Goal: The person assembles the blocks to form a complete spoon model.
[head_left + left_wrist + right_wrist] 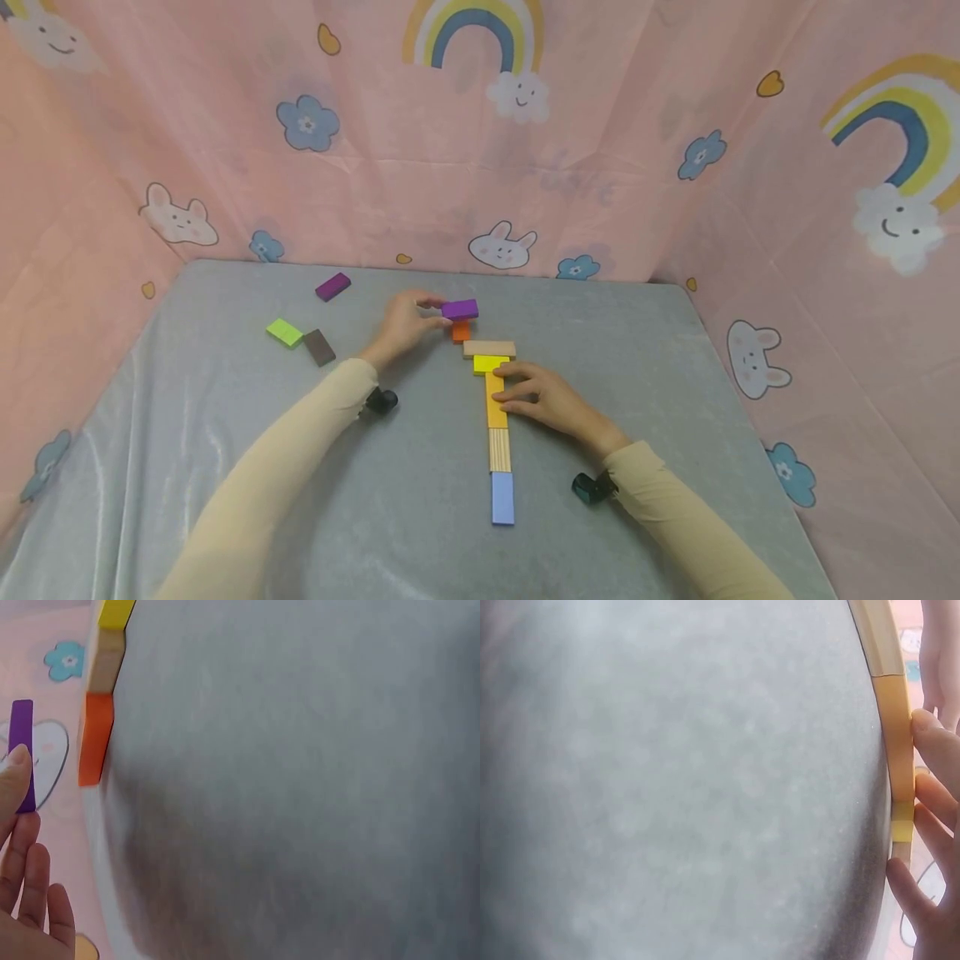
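My left hand (405,327) pinches a purple block (460,310) between thumb and fingers, raised over the orange block (461,332). In the left wrist view the purple block (22,731) appears apart from the orange block (95,739). A row of blocks runs toward me: the orange one, a plain wooden block (489,349) set crosswise, a yellow block (486,364), an amber block (496,412), a striped wooden block (499,450) and a light blue block (502,498). My right hand (551,400) rests its loosely extended fingertips on the amber and yellow blocks.
On the left of the grey cloth-covered table (420,517) lie another purple block (333,287), a lime green block (285,333) and a dark brown block (319,347). A pink patterned curtain (420,208) encloses the back and sides.
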Action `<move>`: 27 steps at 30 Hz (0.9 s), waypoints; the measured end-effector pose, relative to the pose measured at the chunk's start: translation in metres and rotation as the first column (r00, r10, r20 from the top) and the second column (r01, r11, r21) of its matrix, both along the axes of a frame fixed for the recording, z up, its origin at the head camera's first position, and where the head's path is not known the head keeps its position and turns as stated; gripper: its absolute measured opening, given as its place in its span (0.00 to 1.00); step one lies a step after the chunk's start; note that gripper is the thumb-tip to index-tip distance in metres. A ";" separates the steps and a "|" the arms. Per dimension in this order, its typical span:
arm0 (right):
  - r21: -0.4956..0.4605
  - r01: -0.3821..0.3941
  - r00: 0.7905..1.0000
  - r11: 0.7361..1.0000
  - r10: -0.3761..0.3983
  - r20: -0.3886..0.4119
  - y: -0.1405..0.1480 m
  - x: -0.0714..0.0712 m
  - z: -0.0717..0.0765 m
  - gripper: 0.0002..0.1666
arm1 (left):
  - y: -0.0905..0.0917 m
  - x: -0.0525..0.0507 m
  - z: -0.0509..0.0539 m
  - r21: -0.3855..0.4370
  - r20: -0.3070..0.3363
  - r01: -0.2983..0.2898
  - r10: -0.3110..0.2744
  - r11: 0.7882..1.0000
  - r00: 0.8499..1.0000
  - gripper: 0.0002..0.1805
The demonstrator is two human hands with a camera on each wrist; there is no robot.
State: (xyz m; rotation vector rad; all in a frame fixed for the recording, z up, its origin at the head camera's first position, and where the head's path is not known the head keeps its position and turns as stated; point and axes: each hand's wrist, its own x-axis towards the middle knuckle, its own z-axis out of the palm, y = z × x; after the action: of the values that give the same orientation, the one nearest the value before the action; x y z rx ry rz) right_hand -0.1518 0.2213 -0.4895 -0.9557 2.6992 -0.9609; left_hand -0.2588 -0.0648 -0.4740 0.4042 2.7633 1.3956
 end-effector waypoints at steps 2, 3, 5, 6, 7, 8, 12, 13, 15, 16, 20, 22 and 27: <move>0.002 0.001 1.000 1.000 -0.001 0.003 0.000 0.000 0.000 0.14 | 0.006 0.001 0.000 -0.010 0.006 0.021 -0.021 1.000 1.000 0.20; 0.005 0.002 1.000 1.000 -0.002 0.004 0.000 -0.001 0.000 0.14 | 0.008 0.001 0.000 -0.014 0.009 0.031 -0.031 0.999 0.999 0.20; 0.013 0.003 1.000 1.000 -0.003 0.004 -0.001 -0.001 0.000 0.14 | 0.013 0.002 0.000 -0.023 0.005 0.051 -0.051 0.998 0.999 0.20; 0.014 0.002 1.000 1.000 -0.002 0.003 -0.001 -0.001 0.000 0.14 | 0.016 0.002 -0.001 -0.029 0.001 0.059 -0.059 0.998 0.998 0.20; 0.012 0.000 1.000 1.000 0.000 0.001 -0.001 -0.001 0.000 0.14 | 0.018 0.003 -0.001 -0.035 -0.005 0.063 -0.064 0.997 0.998 0.20; 0.012 -0.002 1.000 1.000 0.002 -0.002 -0.001 -0.001 0.000 0.14 | 0.020 0.003 -0.001 -0.040 -0.013 0.067 -0.068 0.997 0.998 0.20; 0.003 -0.014 1.000 1.000 0.014 -0.021 0.000 -0.001 0.000 0.14 | 0.027 0.006 -0.002 -0.049 -0.013 0.079 -0.080 0.996 0.997 0.19; 0.002 -0.017 1.000 1.000 0.017 -0.023 0.000 -0.001 0.000 0.14 | 0.028 0.006 -0.002 -0.055 -0.003 0.082 -0.083 0.995 0.997 0.19; 0.000 -0.021 0.999 1.000 0.021 -0.030 0.000 -0.001 0.000 0.14 | 0.031 0.008 -0.003 -0.066 0.014 0.091 -0.091 0.994 0.996 0.19; -0.001 -0.021 0.999 1.000 0.021 -0.028 0.000 -0.001 0.000 0.14 | 0.033 0.008 -0.003 -0.078 0.016 0.096 -0.095 0.992 0.995 0.20; -0.009 -0.022 0.999 1.000 0.022 -0.025 0.000 0.000 0.000 0.14 | 0.036 0.009 -0.006 -0.088 0.002 0.113 -0.113 0.990 0.994 0.21; -0.010 -0.019 1.000 1.000 0.019 -0.018 0.000 0.000 0.000 0.14 | 0.037 0.008 -0.007 -0.091 -0.014 0.118 -0.120 0.989 0.993 0.21; -0.005 -0.014 1.000 1.000 0.014 -0.010 0.000 0.000 0.001 0.14 | 0.039 0.006 -0.011 -0.112 -0.032 0.116 -0.120 0.987 0.992 0.21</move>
State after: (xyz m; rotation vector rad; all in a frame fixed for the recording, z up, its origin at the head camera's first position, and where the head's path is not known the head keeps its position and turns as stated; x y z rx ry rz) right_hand -0.1519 0.2210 -0.4887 -0.9823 2.6957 -0.9632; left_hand -0.2529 -0.0262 -0.4850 0.5852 2.7787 1.2160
